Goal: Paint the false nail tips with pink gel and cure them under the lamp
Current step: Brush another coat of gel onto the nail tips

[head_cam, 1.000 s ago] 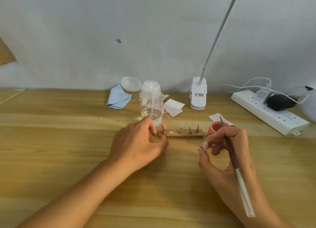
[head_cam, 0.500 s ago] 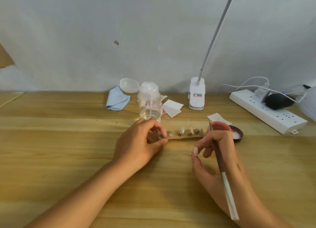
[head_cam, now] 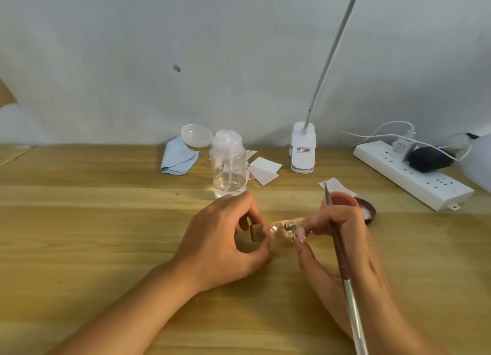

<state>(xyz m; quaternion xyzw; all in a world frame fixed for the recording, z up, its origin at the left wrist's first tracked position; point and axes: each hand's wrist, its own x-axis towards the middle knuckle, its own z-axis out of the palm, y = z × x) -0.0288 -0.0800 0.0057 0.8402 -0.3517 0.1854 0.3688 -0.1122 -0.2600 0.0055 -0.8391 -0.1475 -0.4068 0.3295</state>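
Right hand [head_cam: 342, 237] curls round the brush [head_cam: 341, 259] while pinching the blurred tip holder [head_cam: 255, 234] by its right end; left hand [head_cam: 225, 243] pinches its left end. Positioning step, I judge; next the brush needs loading at the pink gel pot [head_cam: 342, 198] behind, lamp [head_cam: 303, 152] farther back

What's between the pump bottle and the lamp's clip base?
Head view: a few white paper squares lie on the table between the pump bottle and the lamp clip base.
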